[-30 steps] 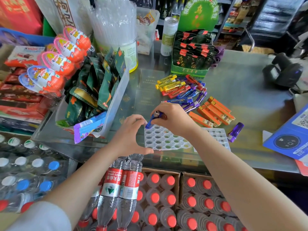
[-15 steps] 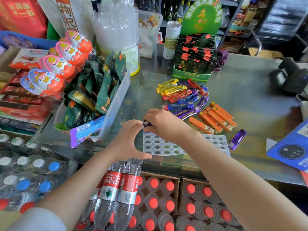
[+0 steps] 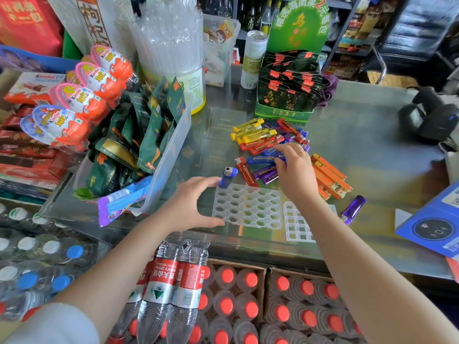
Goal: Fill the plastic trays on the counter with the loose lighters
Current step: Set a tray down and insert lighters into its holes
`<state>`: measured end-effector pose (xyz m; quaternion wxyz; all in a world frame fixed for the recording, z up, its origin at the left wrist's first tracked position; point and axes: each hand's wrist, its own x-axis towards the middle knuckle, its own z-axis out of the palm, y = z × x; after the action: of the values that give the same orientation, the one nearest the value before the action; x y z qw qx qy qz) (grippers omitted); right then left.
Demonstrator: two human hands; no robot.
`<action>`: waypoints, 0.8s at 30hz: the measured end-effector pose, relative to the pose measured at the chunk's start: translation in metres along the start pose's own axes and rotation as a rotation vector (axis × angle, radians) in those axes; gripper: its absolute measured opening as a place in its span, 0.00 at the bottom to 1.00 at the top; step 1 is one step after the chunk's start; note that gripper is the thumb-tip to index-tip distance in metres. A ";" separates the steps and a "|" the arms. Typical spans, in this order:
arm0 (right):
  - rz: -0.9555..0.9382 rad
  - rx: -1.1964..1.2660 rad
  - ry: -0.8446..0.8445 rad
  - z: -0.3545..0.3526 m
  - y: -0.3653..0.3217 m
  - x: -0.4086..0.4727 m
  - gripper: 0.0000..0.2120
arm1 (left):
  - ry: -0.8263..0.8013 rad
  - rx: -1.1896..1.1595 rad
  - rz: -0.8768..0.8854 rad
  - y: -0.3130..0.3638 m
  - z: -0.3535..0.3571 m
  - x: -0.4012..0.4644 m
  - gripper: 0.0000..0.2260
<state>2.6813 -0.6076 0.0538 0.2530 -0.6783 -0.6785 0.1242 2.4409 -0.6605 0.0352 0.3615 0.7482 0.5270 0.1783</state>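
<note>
My left hand (image 3: 191, 204) spans the near left corner of the tray (image 3: 248, 207), thumb on the near edge and fingers spread along the far one. It holds nothing; it only pins the tray so it won't skate on the glass desk (image 3: 372, 135) when I press a lighter in. Just past my left fingertips one blue lighter (image 3: 227, 177) stands upright in the tray's far left hole, head up. Every other hole is bare, so I judge the job barely begun.

My right hand (image 3: 295, 170) reaches beyond the tray into the loose lighters (image 3: 263, 142), fingers curled down onto a blue one (image 3: 263, 160) lying crosswise. I seem to be pinching it, though my hand hides the grip, so I can't say it is secure. The pile lies just beyond the tray, so each fetch is short. Orange lighters (image 3: 330, 177) lie in a row to the right of that hand.

A second tray (image 3: 296, 224), with square cells, sits under my right forearm, touching the first, waiting its turn. A purple lighter (image 3: 352, 209) lies alone further right.
</note>
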 end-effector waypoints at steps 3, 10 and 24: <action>0.009 -0.062 -0.071 0.002 0.003 0.006 0.14 | -0.023 -0.040 -0.022 -0.001 -0.003 -0.001 0.38; 0.004 -0.218 -0.149 0.003 -0.004 0.005 0.14 | 0.028 -0.160 0.015 0.005 -0.007 -0.005 0.33; -0.260 0.466 -0.190 -0.029 -0.038 -0.044 0.10 | 0.099 -0.057 0.015 0.014 0.002 -0.009 0.34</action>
<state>2.6613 -0.6580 0.0901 0.3511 -0.4944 -0.7338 0.3062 2.4477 -0.6723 0.0450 0.3549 0.7318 0.5333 0.2326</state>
